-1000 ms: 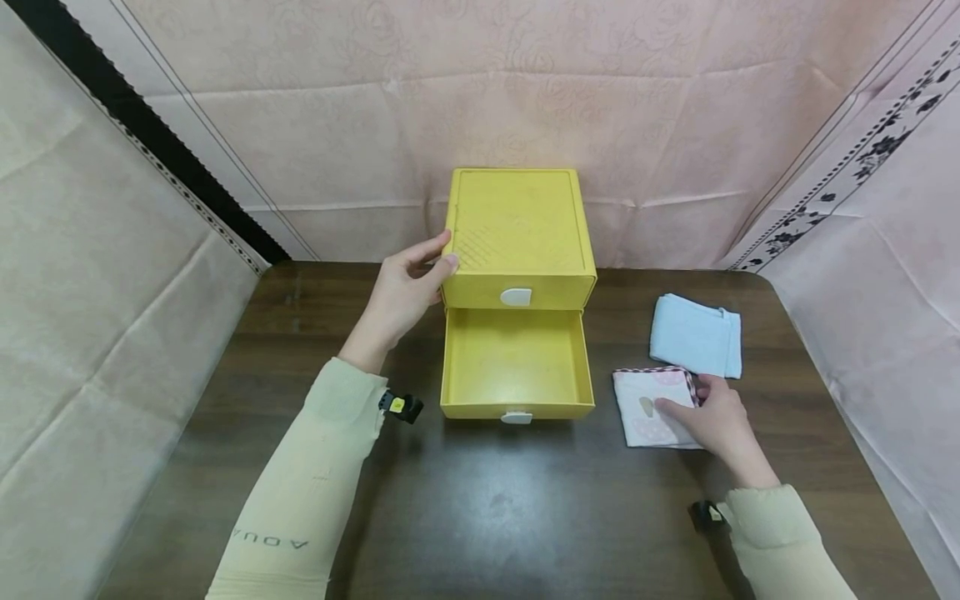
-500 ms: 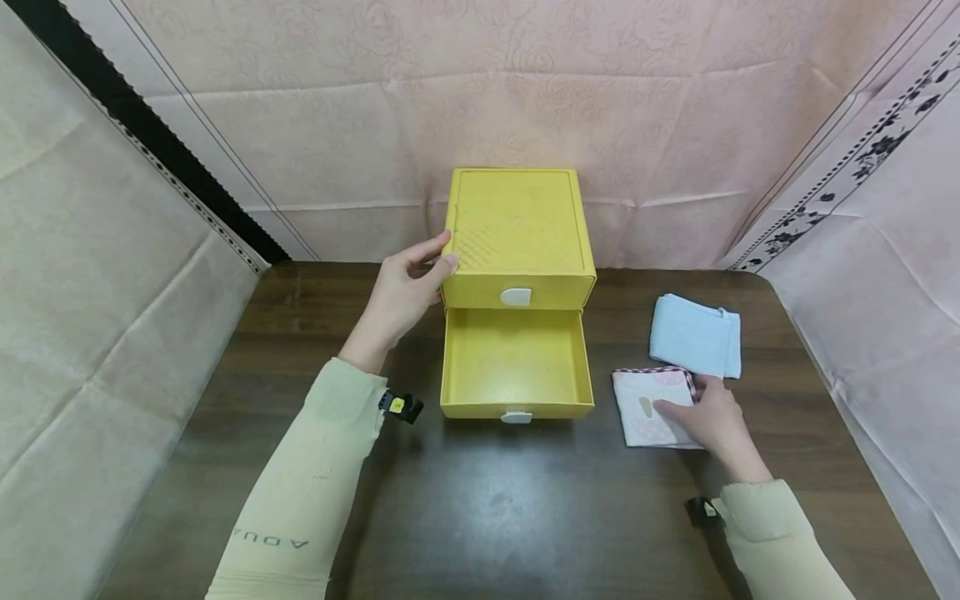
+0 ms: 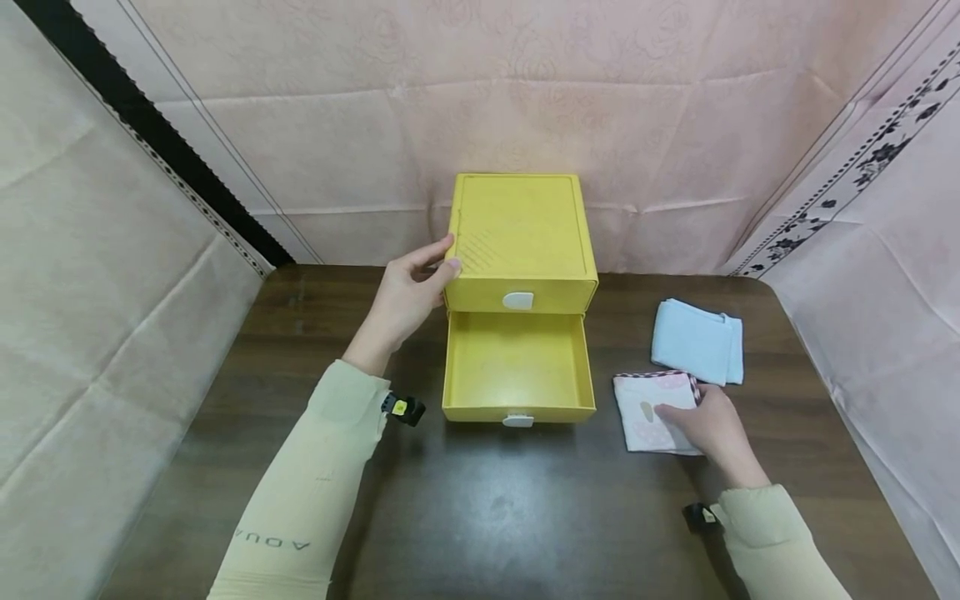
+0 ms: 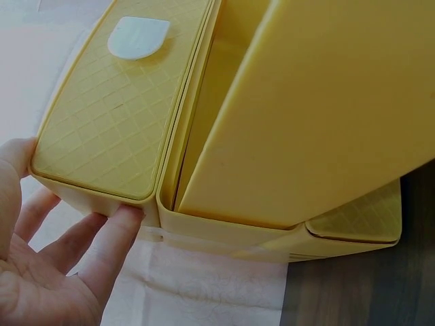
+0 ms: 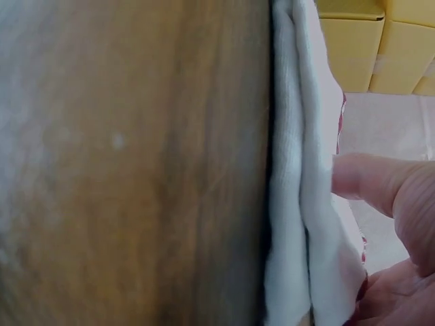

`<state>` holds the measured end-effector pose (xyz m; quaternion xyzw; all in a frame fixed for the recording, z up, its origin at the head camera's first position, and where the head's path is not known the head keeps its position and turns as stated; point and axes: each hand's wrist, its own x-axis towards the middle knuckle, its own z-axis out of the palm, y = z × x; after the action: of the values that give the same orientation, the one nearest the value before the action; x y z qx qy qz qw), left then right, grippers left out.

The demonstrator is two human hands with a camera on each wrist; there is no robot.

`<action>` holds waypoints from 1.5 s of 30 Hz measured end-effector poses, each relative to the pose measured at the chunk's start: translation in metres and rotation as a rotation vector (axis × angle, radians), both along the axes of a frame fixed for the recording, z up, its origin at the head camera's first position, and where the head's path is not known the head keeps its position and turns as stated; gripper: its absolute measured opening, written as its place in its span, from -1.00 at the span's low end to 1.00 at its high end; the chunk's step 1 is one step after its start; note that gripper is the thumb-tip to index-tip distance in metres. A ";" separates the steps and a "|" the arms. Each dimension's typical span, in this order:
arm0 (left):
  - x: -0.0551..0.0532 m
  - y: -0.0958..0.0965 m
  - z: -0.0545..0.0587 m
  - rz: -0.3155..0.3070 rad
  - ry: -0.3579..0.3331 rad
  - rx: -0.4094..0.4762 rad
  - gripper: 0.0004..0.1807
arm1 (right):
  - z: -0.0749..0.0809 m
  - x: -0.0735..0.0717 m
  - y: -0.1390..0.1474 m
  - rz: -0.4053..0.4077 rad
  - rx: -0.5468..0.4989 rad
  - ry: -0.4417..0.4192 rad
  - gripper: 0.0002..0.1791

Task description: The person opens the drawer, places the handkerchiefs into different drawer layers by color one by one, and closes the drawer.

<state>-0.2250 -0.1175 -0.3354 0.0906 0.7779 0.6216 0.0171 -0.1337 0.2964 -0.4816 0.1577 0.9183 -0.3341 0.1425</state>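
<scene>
A yellow drawer box [image 3: 521, 225] stands at the back middle of the table, its lower drawer [image 3: 517, 358] pulled out with nothing inside. My left hand [image 3: 405, 296] holds the box's upper left edge, thumb on top; in the left wrist view its fingers [image 4: 109, 238] lie against the side. To the right, my right hand [image 3: 716, 425] pinches the right edge of a folded white towel [image 3: 648, 417] with a checked border, thumb above. Its fingers are partly hidden. The right wrist view shows the thumb [image 5: 360, 178] on the towel's thick folds [image 5: 306, 170].
Behind the white towel lies a folded light blue towel [image 3: 693, 342], their edges close together. Both drawer fronts carry white handles; the upper drawer [image 3: 480, 297] is closed. Pale patterned cloth [image 3: 525, 100] hangs behind the dark wooden table [image 3: 495, 517].
The head view has shifted slightly. My right hand has edged a little to the left at the white towel's edge; my left hand stays on the box.
</scene>
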 end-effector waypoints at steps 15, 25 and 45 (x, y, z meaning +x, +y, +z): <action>-0.002 0.000 -0.002 0.015 -0.004 -0.033 -0.48 | 0.004 0.000 0.008 -0.053 -0.259 -0.057 -0.15; -0.003 0.000 -0.003 0.013 0.002 -0.022 -0.48 | 0.013 0.003 0.011 0.004 -0.198 -0.025 -0.17; -0.002 -0.001 -0.002 -0.005 -0.001 -0.020 -0.47 | 0.076 0.013 -0.008 -0.094 -1.087 0.274 -0.56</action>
<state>-0.2269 -0.1184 -0.3369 0.0923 0.7837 0.6140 0.0201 -0.1209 0.2880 -0.4053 0.0573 0.6161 -0.7827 0.0676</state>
